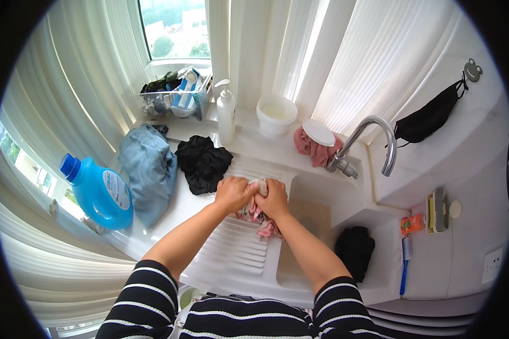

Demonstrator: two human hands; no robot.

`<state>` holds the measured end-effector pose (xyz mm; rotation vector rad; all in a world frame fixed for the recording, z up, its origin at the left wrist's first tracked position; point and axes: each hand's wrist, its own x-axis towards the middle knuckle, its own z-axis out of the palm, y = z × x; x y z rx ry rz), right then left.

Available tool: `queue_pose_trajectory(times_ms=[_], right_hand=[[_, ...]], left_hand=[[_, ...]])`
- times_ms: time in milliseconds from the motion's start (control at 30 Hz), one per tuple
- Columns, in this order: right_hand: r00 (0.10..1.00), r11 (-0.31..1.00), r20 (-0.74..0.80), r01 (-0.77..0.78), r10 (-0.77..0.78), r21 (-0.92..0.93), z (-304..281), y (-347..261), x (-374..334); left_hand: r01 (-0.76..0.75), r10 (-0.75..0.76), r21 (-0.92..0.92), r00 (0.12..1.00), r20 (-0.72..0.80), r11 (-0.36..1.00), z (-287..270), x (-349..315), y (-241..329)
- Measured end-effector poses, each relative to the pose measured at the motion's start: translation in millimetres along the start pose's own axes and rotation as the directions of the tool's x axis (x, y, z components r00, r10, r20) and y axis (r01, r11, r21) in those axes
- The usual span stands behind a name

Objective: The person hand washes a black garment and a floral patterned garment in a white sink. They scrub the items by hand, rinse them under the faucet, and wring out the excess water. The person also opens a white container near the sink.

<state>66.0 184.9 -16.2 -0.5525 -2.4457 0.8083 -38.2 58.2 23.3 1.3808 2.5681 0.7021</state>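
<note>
Both my hands grip a crumpled pink and white patterned cloth [254, 213] over the ridged washboard [232, 248] of the laundry sink. My left hand [234, 195] has its fingers closed round the cloth's upper left part. Close against it, my right hand [272, 199] is closed on the same cloth from the right. A pinkish end of the cloth hangs down below my hands onto the ridges. To the right of the washboard, the sink basin [306, 217] holds cloudy water. Just behind my left hand lies a bunched black garment [202, 165].
A blue detergent bottle [103, 192] and light blue garment [148, 172] occupy the left. Behind stand a clear bin [178, 101], pump bottle [226, 116] and white tub [276, 116]. The faucet [373, 127] arches near a pink cloth [308, 148]. Right are black cloth [354, 253] and a blue brush [405, 265].
</note>
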Motion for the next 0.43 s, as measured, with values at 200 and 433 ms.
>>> queue_pose_trajectory(times_ms=[200, 433], right_hand=[[0.826, 0.793, 0.068, 0.509, -0.559, 0.336, -43, -14, -103], [0.985, 0.975, -0.004, -0.17, 0.171, -0.141, 7, 6, 11]], left_hand=[[-0.62, 0.602, -0.018, 0.769, -0.214, 0.785, -3, -105, 9], [-0.045, 0.055, 0.033, 0.876, -0.479, 0.998, 28, 12, -6]])
